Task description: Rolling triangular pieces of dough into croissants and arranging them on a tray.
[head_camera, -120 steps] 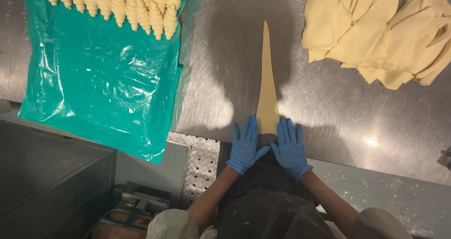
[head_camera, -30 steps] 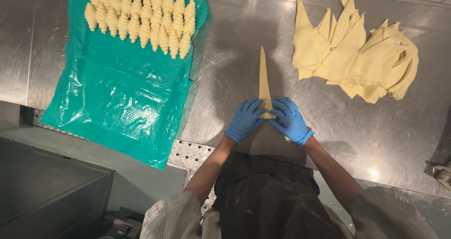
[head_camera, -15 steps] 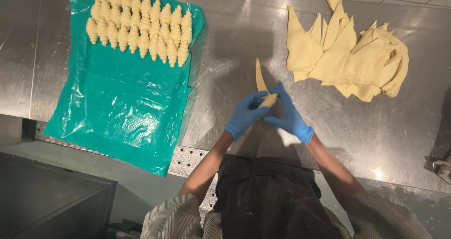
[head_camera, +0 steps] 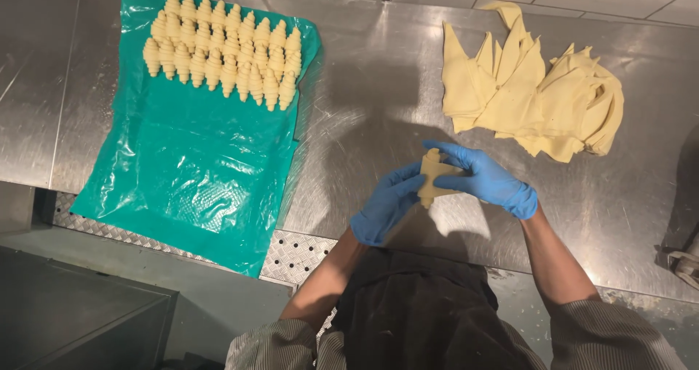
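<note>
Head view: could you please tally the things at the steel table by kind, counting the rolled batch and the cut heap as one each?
Left hand, right hand: 2
Green plastic sheet: 1
Batch of rolled dough pieces: 1
Heap of cut dough triangles: 1
Dough piece in both hands: 1
Total: 6

A pale rolled dough piece (head_camera: 435, 177), upright, lifted above the steel counter.
</note>
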